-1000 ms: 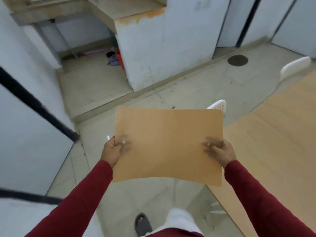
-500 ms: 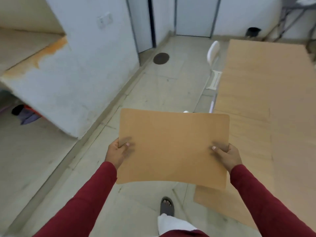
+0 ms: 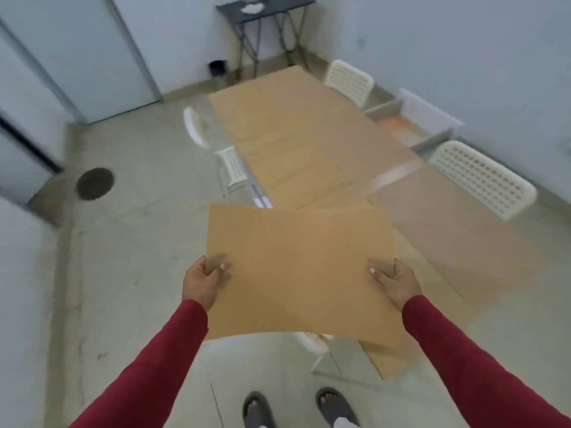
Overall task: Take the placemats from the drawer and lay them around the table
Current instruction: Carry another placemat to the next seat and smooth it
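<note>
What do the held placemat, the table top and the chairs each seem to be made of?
Placemat: thin tan sheet, matte, perhaps cork or card; its near edge sags between the hands. Table: pale wood-look top, faint grain, maybe laminate. Chairs: white, likely moulded plastic, with rows of punched holes.

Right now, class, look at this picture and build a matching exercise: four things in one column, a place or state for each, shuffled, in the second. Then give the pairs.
Things
1. placemat
2. drawer
3. floor drain cover
4. black side table

Places or states
A. against the far wall
B. held by both hands, left hand and right hand
C. pulled open, beyond the long table
D. set in the floor, left of the long table

Pairs: 1-B, 2-C, 3-D, 4-A
</note>
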